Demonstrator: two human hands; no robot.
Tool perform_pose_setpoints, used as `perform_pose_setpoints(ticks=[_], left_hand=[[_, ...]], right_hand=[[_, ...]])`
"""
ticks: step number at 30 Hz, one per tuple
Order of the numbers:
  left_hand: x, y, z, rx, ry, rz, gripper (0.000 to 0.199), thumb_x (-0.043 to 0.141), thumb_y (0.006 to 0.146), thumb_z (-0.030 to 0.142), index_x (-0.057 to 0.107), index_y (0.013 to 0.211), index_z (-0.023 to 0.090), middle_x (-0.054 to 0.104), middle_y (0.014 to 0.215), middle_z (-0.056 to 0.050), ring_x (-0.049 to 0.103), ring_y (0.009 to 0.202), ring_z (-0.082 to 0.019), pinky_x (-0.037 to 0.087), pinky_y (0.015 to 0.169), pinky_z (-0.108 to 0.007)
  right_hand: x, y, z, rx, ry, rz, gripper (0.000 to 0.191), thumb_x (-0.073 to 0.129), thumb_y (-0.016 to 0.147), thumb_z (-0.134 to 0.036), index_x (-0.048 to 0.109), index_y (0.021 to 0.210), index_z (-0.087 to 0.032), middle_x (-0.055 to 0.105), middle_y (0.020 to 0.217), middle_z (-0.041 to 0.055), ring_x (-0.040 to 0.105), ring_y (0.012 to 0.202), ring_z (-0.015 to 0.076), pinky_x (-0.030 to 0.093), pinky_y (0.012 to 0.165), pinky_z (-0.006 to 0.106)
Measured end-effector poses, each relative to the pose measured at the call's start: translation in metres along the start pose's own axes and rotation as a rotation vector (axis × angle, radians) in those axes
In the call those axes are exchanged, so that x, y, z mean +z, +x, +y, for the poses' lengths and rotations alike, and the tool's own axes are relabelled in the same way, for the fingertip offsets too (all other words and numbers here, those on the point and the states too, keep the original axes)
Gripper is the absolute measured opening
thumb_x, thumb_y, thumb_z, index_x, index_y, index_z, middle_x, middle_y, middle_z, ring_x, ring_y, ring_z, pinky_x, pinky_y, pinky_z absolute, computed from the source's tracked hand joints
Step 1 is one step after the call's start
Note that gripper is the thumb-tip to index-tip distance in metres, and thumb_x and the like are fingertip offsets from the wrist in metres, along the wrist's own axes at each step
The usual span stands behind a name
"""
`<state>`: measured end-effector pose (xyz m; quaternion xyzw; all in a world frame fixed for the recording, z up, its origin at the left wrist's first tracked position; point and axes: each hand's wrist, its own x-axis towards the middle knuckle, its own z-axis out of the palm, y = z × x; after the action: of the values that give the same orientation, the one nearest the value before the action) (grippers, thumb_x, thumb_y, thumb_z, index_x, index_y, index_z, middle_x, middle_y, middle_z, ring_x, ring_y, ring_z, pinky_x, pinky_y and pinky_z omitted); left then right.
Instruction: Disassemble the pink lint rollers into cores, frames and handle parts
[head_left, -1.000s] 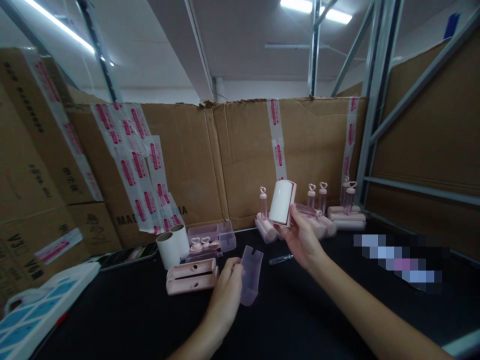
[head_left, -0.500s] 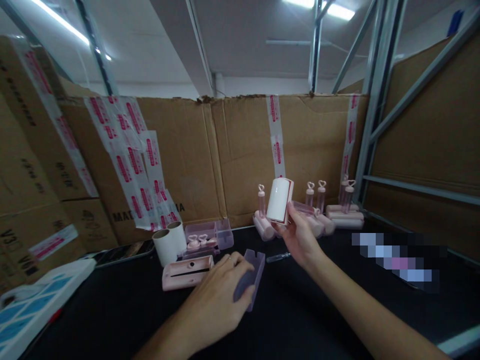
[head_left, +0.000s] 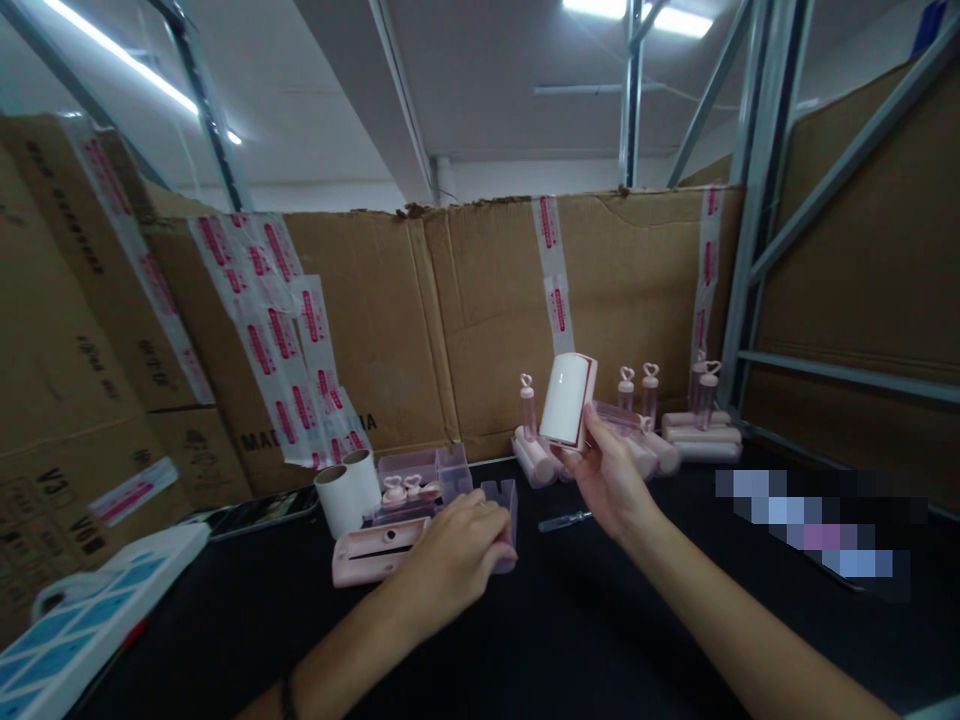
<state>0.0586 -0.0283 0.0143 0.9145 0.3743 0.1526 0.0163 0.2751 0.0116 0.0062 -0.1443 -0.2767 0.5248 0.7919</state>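
My right hand point(head_left: 611, 480) grips a glossy white, half-round case point(head_left: 565, 400) with a pink back and a red inner edge, raised above the black table. Low over the table, my left hand point(head_left: 469, 540) has its fingers curled round a translucent purple plastic box point(head_left: 505, 500), and hides much of it. Left of that hand lies a pink slotted shell point(head_left: 375, 552), partly covered by the wrist. Behind stands another translucent purple tray point(head_left: 454, 475) beside pink heart-topped pieces point(head_left: 405, 488). A small clear screwdriver-like tool point(head_left: 564, 521) lies between my hands.
Two white rolls point(head_left: 339, 505) stand at left, near a dark phone-like slab point(head_left: 262, 512) and a white tray with blue compartments point(head_left: 112, 600). Several pink cylinders point(head_left: 701, 437) and heart-topped tubes point(head_left: 649, 395) line the back. A cardboard wall point(head_left: 495, 300) and metal posts enclose the table.
My left hand has moved slightly up and away with the purple box, which is now more hidden behind the fingers. My right hand still holds the white case in nearly the same place.
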Motion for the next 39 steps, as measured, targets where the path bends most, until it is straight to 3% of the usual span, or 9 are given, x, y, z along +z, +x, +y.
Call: perform_pose_setpoints(ticks=[4,12,18,23,27,39], left_hand=[[0.006,0.023,-0.008,0.032,0.069,0.054,0.01,0.057,0.097,0.016,0.062,0.089,0.019,0.064,0.095,-0.006,0.059,0.095,-0.023,0.045,0.084,-0.034],[0.033,0.055,-0.033,0.049,0.252,0.07,0.008,0.059,0.098,0.016,0.066,0.099,0.012,0.069,0.102,-0.011,0.064,0.104,-0.026,0.053,0.094,-0.042],[0.045,0.064,-0.047,0.037,0.347,0.062,0.031,0.064,0.098,0.034,0.063,0.124,0.016,0.065,0.125,-0.01,0.067,0.107,-0.024,0.058,0.091,-0.046],[0.043,0.063,-0.063,0.038,0.388,0.065,0.033,0.064,0.098,0.033,0.062,0.126,0.017,0.064,0.128,-0.011,0.066,0.11,-0.025,0.057,0.093,-0.047],[0.039,0.062,-0.071,0.032,0.408,0.059,0.033,0.064,0.098,0.034,0.062,0.126,0.017,0.064,0.129,-0.011,0.066,0.111,-0.026,0.057,0.094,-0.048],[0.029,0.066,-0.073,0.015,0.414,0.024,0.034,0.064,0.098,0.034,0.061,0.127,0.017,0.064,0.129,-0.011,0.066,0.11,-0.025,0.058,0.092,-0.047]], right_hand=[[0.0,0.001,-0.001,-0.017,-0.006,0.002,0.022,0.084,0.079,-0.038,0.076,0.093,-0.023,0.08,0.104,0.0019,0.072,0.106,0.0217,0.061,0.087,0.036],[0.0,0.0,0.003,-0.014,-0.002,-0.007,0.023,0.084,0.08,-0.036,0.077,0.097,-0.021,0.079,0.111,0.0036,0.072,0.104,0.022,0.062,0.087,0.037],[-0.001,-0.001,0.006,-0.011,-0.007,-0.014,0.024,0.083,0.08,-0.036,0.077,0.098,-0.021,0.079,0.11,0.0039,0.072,0.106,0.0225,0.062,0.089,0.038],[0.001,-0.002,0.005,-0.015,-0.017,-0.016,0.025,0.085,0.079,-0.037,0.077,0.098,-0.021,0.079,0.109,0.0038,0.072,0.106,0.023,0.063,0.083,0.037],[0.001,-0.002,0.006,-0.017,-0.021,-0.012,0.025,0.084,0.08,-0.036,0.077,0.098,-0.022,0.079,0.111,0.0038,0.072,0.107,0.0231,0.063,0.087,0.039],[-0.002,-0.002,0.007,-0.006,-0.04,-0.023,0.023,0.082,0.082,-0.036,0.077,0.099,-0.021,0.08,0.107,0.0032,0.073,0.097,0.0208,0.063,0.083,0.036]])
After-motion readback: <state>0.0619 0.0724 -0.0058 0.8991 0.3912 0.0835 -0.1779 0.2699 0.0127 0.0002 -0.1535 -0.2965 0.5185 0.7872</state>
